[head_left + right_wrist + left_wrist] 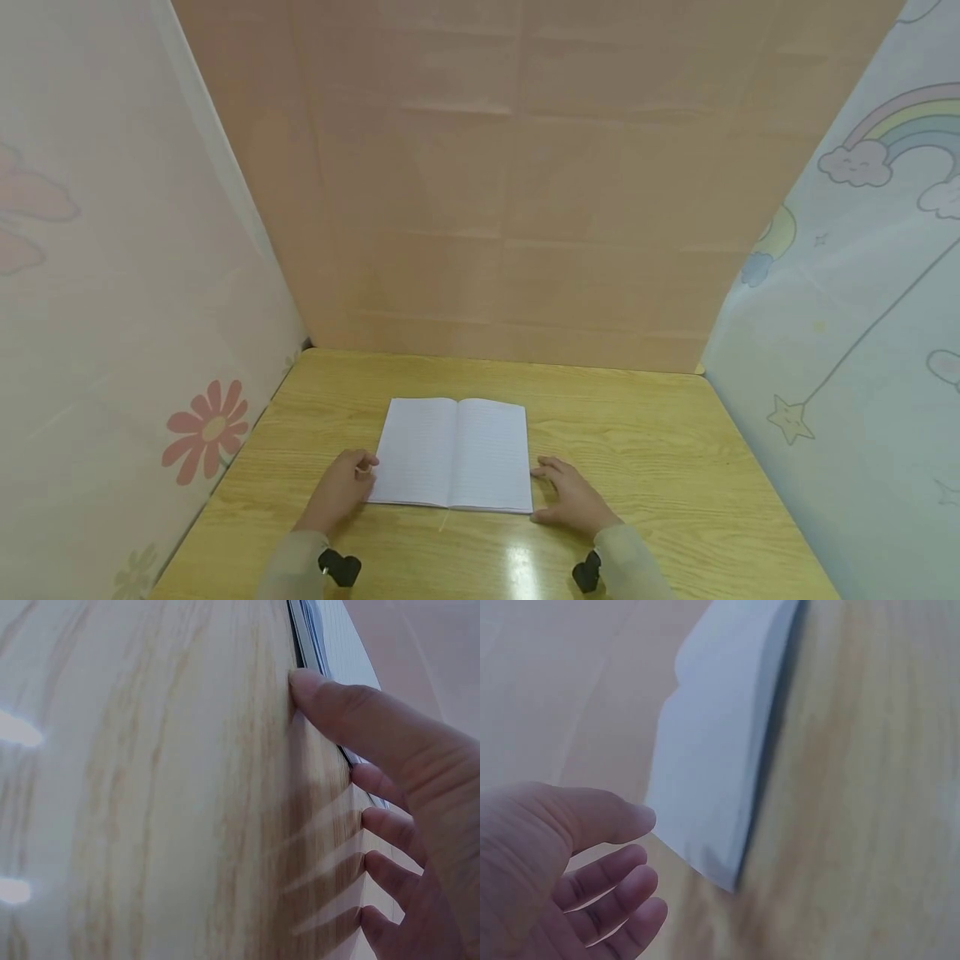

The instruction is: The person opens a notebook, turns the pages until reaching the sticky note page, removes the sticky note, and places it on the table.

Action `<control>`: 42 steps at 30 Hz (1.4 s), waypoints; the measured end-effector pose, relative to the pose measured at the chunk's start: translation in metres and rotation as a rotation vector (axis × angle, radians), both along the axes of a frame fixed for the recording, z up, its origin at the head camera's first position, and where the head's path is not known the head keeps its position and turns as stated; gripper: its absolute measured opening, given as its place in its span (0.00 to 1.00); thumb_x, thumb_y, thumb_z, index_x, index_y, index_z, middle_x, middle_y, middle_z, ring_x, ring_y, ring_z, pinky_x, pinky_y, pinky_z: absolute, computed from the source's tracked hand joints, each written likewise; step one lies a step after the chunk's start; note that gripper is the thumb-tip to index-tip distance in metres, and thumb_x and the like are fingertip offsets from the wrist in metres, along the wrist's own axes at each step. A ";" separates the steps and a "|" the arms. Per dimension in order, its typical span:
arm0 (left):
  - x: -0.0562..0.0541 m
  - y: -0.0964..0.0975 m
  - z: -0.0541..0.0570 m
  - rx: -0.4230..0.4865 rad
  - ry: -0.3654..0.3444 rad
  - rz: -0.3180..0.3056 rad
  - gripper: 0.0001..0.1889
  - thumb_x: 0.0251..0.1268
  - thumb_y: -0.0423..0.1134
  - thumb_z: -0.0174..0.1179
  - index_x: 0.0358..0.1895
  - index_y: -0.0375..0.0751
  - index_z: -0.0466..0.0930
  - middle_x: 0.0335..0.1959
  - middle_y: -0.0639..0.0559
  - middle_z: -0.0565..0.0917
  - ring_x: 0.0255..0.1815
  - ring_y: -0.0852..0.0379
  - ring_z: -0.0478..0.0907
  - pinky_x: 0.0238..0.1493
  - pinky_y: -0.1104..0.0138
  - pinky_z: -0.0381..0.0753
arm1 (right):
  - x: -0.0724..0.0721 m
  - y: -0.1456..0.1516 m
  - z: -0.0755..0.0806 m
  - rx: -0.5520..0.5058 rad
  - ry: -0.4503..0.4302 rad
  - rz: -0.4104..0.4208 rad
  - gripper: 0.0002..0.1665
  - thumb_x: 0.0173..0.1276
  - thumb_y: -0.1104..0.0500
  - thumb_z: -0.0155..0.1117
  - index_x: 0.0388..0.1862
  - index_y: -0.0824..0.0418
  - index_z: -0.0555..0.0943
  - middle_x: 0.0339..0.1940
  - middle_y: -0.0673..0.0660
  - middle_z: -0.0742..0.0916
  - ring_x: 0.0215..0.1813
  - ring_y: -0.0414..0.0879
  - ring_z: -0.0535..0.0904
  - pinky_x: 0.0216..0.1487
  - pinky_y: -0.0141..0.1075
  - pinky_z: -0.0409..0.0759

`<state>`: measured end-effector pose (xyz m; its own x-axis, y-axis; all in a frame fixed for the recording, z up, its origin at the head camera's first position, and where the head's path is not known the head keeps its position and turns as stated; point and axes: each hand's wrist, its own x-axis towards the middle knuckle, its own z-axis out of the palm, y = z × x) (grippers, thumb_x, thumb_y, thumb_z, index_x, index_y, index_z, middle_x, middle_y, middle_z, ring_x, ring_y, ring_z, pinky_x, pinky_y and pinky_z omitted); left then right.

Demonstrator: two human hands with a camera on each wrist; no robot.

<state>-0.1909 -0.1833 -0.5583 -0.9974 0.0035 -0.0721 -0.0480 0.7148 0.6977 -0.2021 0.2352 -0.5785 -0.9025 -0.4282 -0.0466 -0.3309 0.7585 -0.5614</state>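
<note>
An open notebook (pixel 491 454) with lined white pages lies flat on the wooden table, its spine running away from me. At its left edge is my left hand (pixel 342 490), fingers loosely bent. The left wrist view shows the left thumb (pixel 634 821) right at the page border, apart from the fingers below it. My right hand (pixel 573 498) rests by the right edge, fingers spread on the table. In the right wrist view the right thumb (pixel 352 709) lies against the notebook's lower right corner, and the other fingertips touch the tabletop along the side.
The yellow wood-grain table (pixel 637 433) extends around the notebook. A tan panel (pixel 510 183) rises at the back. Patterned sheets, one with a red flower (pixel 213 429) on the left and one with a rainbow (pixel 915 125) on the right, wall in both sides.
</note>
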 end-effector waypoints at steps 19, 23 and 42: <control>-0.031 0.106 0.045 0.074 0.091 -0.420 0.11 0.63 0.32 0.63 0.48 0.39 0.80 0.45 0.45 0.80 0.40 0.59 0.75 0.41 0.67 0.77 | -0.002 0.002 -0.005 -0.003 0.009 0.001 0.46 0.47 0.39 0.77 0.62 0.59 0.75 0.72 0.61 0.70 0.72 0.64 0.61 0.67 0.60 0.63; -0.031 0.135 0.046 0.096 0.061 -0.495 0.10 0.63 0.32 0.63 0.47 0.40 0.80 0.45 0.46 0.81 0.40 0.61 0.75 0.41 0.69 0.77 | -0.001 0.000 -0.003 -0.009 0.015 0.000 0.45 0.46 0.41 0.78 0.61 0.60 0.76 0.70 0.62 0.71 0.72 0.65 0.61 0.67 0.61 0.62; -0.015 0.200 -0.003 0.176 -0.025 -0.554 0.07 0.61 0.31 0.62 0.40 0.45 0.82 0.34 0.57 0.78 0.33 0.67 0.72 0.34 0.72 0.75 | -0.002 0.003 -0.003 -0.020 0.030 0.013 0.45 0.47 0.41 0.78 0.61 0.60 0.76 0.70 0.63 0.71 0.71 0.64 0.64 0.66 0.60 0.64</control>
<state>-0.2056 0.0168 -0.5615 -0.8414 0.5385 -0.0463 0.2826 0.5114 0.8115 -0.2036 0.2381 -0.5818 -0.8978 -0.4403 -0.0113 -0.3573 0.7431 -0.5658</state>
